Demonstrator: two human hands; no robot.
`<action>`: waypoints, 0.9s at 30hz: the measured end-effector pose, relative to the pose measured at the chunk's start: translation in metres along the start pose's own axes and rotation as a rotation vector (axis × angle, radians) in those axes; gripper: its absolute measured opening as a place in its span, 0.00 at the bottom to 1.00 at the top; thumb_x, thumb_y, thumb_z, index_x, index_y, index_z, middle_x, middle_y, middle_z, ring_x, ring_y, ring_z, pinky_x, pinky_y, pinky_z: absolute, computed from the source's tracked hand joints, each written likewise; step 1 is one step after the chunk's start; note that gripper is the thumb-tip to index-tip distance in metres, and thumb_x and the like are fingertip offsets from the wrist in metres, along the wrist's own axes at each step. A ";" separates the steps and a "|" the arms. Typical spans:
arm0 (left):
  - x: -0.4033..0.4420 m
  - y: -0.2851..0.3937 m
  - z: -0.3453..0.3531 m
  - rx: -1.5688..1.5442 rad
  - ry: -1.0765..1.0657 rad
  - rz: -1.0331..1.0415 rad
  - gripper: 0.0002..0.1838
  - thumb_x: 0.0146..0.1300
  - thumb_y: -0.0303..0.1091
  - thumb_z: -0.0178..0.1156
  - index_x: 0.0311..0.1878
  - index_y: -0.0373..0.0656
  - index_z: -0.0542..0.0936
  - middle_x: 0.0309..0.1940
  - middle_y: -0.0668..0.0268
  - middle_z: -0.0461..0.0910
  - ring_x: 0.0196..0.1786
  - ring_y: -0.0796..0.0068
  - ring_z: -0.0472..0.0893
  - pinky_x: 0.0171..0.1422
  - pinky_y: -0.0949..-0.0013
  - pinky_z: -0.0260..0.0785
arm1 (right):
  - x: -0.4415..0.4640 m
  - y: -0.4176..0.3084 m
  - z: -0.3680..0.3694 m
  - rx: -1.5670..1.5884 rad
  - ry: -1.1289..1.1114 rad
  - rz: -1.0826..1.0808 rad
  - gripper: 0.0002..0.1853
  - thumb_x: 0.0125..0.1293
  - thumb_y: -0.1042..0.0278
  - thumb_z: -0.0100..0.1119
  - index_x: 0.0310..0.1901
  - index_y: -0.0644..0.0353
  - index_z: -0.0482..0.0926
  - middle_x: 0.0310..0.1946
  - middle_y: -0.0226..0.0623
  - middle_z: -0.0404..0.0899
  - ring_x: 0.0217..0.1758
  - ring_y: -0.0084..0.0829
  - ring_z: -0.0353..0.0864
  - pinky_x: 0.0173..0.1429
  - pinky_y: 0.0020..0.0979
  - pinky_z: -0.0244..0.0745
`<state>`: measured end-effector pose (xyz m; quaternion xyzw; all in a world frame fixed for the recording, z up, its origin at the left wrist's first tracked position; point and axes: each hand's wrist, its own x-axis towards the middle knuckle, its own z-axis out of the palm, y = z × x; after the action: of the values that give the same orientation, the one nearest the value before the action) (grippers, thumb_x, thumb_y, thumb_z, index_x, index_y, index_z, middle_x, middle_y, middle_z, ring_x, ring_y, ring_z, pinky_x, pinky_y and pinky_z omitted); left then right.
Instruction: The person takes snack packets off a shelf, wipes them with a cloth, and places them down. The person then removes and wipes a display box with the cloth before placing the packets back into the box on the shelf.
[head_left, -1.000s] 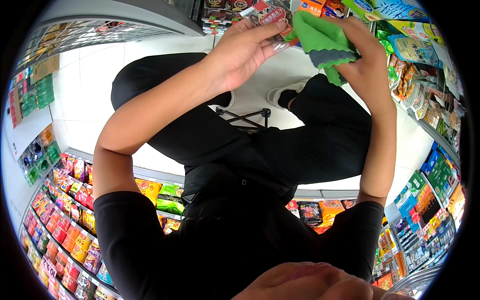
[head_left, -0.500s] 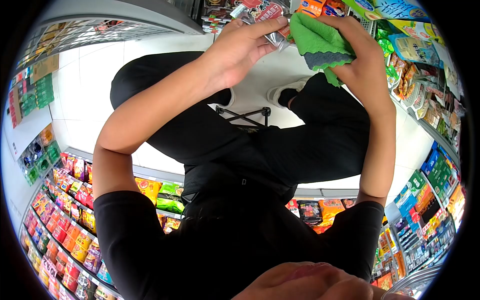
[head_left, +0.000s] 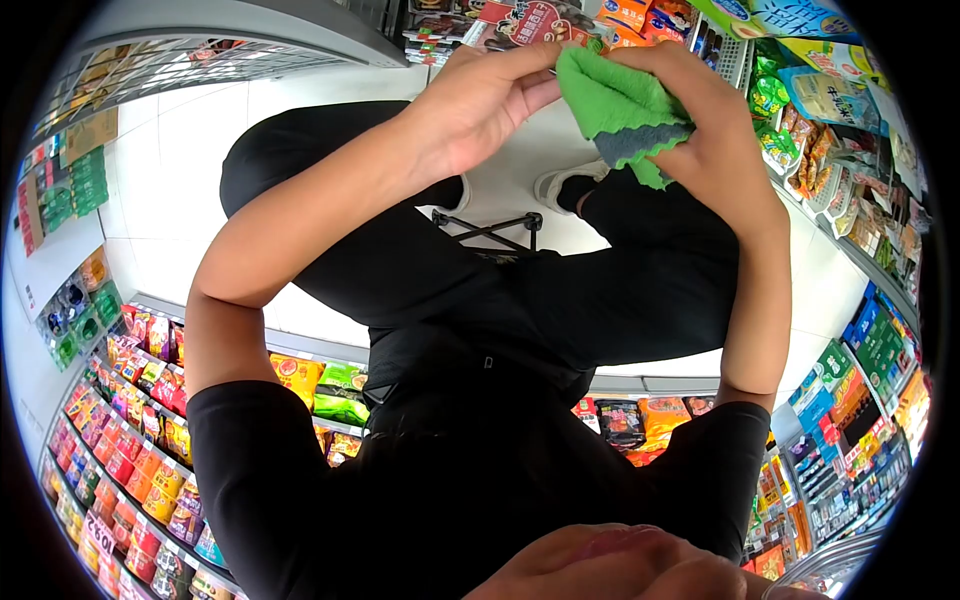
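The left hand (head_left: 470, 110) pinches a red-labelled packet (head_left: 535, 22); the right hand (head_left: 715, 120) grips a green cloth (head_left: 620, 98), hiding its edge, near orange bags (head_left: 625, 14).

Arms (head_left: 310, 215) bent forward, left hand (head_left: 485, 105) pinching, right hand (head_left: 708, 120) curled

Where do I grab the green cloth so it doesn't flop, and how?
I'd pinch the gathered folds on its right side, coming from the right with thumb and fingers, as the right hand does. The green cloth looks soft and bunched there, so the layers should stay together. Its wavy lower edge hangs loose, so that part would probably flop.
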<state>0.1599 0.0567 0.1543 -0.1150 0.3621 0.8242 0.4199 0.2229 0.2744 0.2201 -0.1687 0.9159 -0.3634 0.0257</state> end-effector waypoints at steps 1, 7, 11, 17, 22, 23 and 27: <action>0.000 0.000 0.000 -0.008 0.020 -0.005 0.14 0.76 0.27 0.60 0.60 0.30 0.79 0.59 0.56 0.82 0.64 0.68 0.82 0.76 0.65 0.75 | 0.000 0.002 0.000 -0.014 -0.007 -0.010 0.30 0.51 0.81 0.65 0.61 0.62 0.80 0.54 0.43 0.84 0.56 0.42 0.85 0.64 0.34 0.76; 0.002 0.002 0.005 -0.036 -0.087 0.004 0.16 0.76 0.28 0.61 0.62 0.29 0.78 0.59 0.57 0.81 0.64 0.69 0.82 0.77 0.67 0.74 | -0.005 0.013 -0.002 -0.045 0.112 0.076 0.31 0.53 0.79 0.64 0.63 0.62 0.78 0.55 0.43 0.84 0.56 0.42 0.86 0.64 0.35 0.77; 0.005 0.004 0.002 -0.119 -0.068 0.023 0.12 0.73 0.24 0.63 0.56 0.29 0.80 0.54 0.55 0.85 0.60 0.63 0.85 0.74 0.63 0.77 | -0.003 0.000 0.002 -0.032 0.047 0.038 0.32 0.54 0.79 0.64 0.65 0.60 0.76 0.56 0.42 0.84 0.59 0.42 0.85 0.64 0.35 0.77; 0.007 0.002 -0.002 -0.138 -0.092 0.008 0.13 0.73 0.24 0.64 0.56 0.28 0.80 0.54 0.54 0.85 0.60 0.63 0.85 0.74 0.63 0.78 | -0.004 0.011 -0.001 -0.034 0.046 0.064 0.31 0.55 0.79 0.63 0.65 0.60 0.76 0.56 0.42 0.84 0.60 0.40 0.85 0.64 0.34 0.77; 0.003 0.006 0.003 -0.088 -0.099 -0.017 0.14 0.72 0.25 0.64 0.57 0.28 0.80 0.55 0.52 0.84 0.60 0.61 0.85 0.74 0.62 0.78 | -0.006 0.014 -0.004 0.049 0.062 0.141 0.31 0.56 0.80 0.61 0.65 0.60 0.76 0.55 0.41 0.85 0.57 0.35 0.85 0.63 0.33 0.77; 0.003 0.006 0.002 -0.092 -0.091 -0.010 0.14 0.72 0.25 0.65 0.57 0.28 0.80 0.55 0.52 0.84 0.60 0.61 0.85 0.74 0.62 0.78 | -0.006 0.013 -0.003 0.033 0.045 0.092 0.31 0.56 0.80 0.60 0.65 0.60 0.75 0.54 0.41 0.85 0.57 0.35 0.86 0.63 0.32 0.77; 0.003 0.006 -0.001 -0.047 -0.089 0.002 0.17 0.73 0.26 0.64 0.60 0.29 0.78 0.58 0.54 0.82 0.63 0.63 0.83 0.75 0.65 0.77 | -0.005 0.012 -0.001 0.032 0.000 0.068 0.31 0.57 0.80 0.59 0.66 0.60 0.75 0.53 0.41 0.85 0.56 0.35 0.86 0.62 0.32 0.77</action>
<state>0.1532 0.0555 0.1553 -0.0875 0.3237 0.8371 0.4322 0.2242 0.2852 0.2127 -0.1372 0.9151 -0.3769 0.0408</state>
